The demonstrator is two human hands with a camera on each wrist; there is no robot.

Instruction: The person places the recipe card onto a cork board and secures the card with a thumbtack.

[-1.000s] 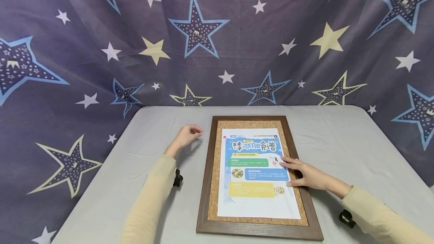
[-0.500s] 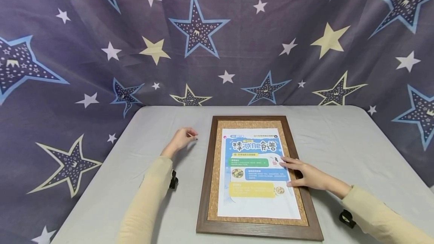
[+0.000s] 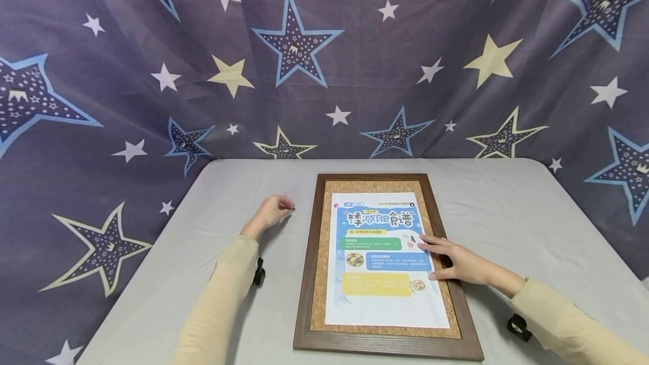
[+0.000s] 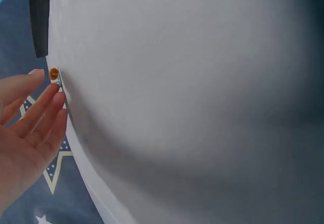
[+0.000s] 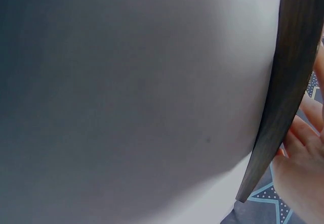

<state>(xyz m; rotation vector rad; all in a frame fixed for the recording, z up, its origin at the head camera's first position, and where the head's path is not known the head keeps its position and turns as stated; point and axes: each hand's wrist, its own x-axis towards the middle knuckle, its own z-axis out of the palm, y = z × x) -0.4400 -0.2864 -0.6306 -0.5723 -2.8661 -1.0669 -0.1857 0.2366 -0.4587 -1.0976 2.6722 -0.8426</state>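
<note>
From my end, the right hand rests at the right edge of the printed sheet, fingers spread apart, tips on the paper, palm side over the right rail of the brown frame. Sheet lies on the cork board inside that frame, upright to me, cork showing all round it. Pink dot at the sheet's upper left corner, black dot at its upper right; both too small to identify. Board lies flat on the gray table, top edge near the table's far edge, about midway between the two far corners.

Left hand is low over the table, left of the frame's upper left side and apart from it. On the left wrist view I get thumb and fingers bent toward each other around a small round orange thing; can't tell whether they clamp it or just sit beside it.

Black wristband under the left sleeve. Star-print curtain behind the table's far edge.
</note>
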